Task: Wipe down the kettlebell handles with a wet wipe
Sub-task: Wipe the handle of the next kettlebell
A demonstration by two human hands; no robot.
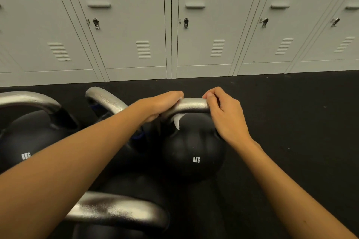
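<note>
A black 8KG kettlebell (pixel 193 153) stands on the dark floor with a silver handle (pixel 191 105) across its top. My left hand (pixel 159 105) grips the handle's left end with a white wet wipe (pixel 177 121) under the fingers; a strip of the wipe hangs below the bar. My right hand (pixel 223 111) curls round the handle's right end, thumb on top. The bare middle of the bar shows between the two hands.
Three more kettlebells crowd the left: one at far left (pixel 29 137), one behind my left arm (pixel 105 99), one nearest me (pixel 120 211). A row of grey lockers (pixel 136 25) lines the wall beyond. Black floor (pixel 291 122) stretches to the right.
</note>
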